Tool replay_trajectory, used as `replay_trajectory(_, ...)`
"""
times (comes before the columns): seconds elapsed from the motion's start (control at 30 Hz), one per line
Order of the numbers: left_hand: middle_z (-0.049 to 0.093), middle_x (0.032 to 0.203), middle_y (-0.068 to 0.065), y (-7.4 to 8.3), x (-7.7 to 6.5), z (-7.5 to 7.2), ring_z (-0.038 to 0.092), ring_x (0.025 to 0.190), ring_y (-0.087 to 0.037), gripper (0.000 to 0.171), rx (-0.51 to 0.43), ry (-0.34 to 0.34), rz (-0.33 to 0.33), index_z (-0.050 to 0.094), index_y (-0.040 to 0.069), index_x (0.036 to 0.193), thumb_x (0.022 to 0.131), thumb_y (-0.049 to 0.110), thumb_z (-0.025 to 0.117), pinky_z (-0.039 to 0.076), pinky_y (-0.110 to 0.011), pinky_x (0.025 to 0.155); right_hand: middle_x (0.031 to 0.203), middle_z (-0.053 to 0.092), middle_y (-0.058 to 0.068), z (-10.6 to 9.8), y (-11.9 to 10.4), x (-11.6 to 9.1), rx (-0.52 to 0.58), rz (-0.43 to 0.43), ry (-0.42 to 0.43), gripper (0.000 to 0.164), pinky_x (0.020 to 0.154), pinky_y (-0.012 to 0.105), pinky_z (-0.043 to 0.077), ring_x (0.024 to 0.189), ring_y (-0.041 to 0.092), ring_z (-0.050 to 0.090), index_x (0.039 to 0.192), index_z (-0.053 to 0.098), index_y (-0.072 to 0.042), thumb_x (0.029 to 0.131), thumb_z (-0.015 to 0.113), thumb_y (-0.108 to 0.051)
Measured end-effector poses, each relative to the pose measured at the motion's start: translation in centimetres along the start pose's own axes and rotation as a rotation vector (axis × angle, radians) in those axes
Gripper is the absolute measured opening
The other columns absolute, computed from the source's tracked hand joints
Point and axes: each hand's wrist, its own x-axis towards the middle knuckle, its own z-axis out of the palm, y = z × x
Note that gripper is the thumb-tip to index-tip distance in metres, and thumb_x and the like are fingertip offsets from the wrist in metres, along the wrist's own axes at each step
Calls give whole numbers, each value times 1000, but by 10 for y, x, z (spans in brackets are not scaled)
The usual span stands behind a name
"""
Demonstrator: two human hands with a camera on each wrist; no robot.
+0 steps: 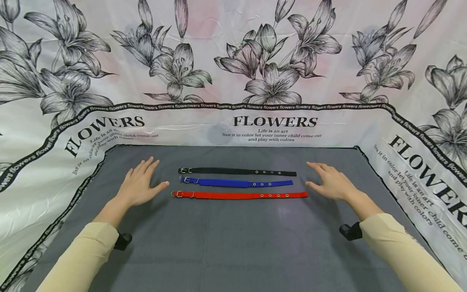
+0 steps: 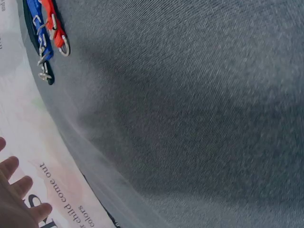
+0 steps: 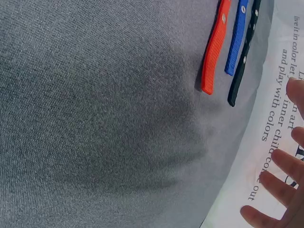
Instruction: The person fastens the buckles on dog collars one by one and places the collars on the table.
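Three collars lie flat side by side on the grey cloth, buckles at the left and eyelet holes at the right. Farthest back is the black collar (image 1: pixel 219 170), then the blue collar (image 1: pixel 226 183), and nearest the red collar (image 1: pixel 226 195). My left hand (image 1: pixel 140 184), fingers spread, hovers left of the buckle ends and touches none of them. On the other side my right hand (image 1: pixel 330 182) hovers past the eyelet ends, fingers extended, holding nothing. Metal rings and buckles show in the left wrist view, with the red collar's D-ring (image 2: pixel 65 46) at its tip.
Grey cloth (image 1: pixel 233 243) covers the table. Behind it and along both sides runs a white floral sheet (image 1: pixel 204 125) with printed lettering and a black border. Dark wrist cameras sit under both cream sleeves (image 1: pixel 84 251).
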Motion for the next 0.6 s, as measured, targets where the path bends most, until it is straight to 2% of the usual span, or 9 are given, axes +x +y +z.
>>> replay_trajectory(0.2,24,148,-21,1,-2,10,24,132,-43,83,-31,17,26,27,4,144,85,57,52,21,-64,100,131,43,28,6,-3,-2,30,-6,-25,64,84,63,40,114,48,45,139,38,-5,87,62,-33)
replay_trajectory(0.43,32,144,-20,2,-2,18,30,128,-43,78,-90,63,49,32,5,142,84,52,58,26,-64,98,128,47,25,12,-7,2,88,-30,-38,62,85,59,42,112,43,48,136,43,-5,85,65,-31)
replay_trajectory(0.6,38,139,-19,5,0,23,34,126,-42,77,-160,57,44,36,5,139,82,51,62,28,-62,98,122,52,24,18,-11,2,138,-67,-36,58,86,56,43,109,40,52,131,48,-1,83,67,-26)
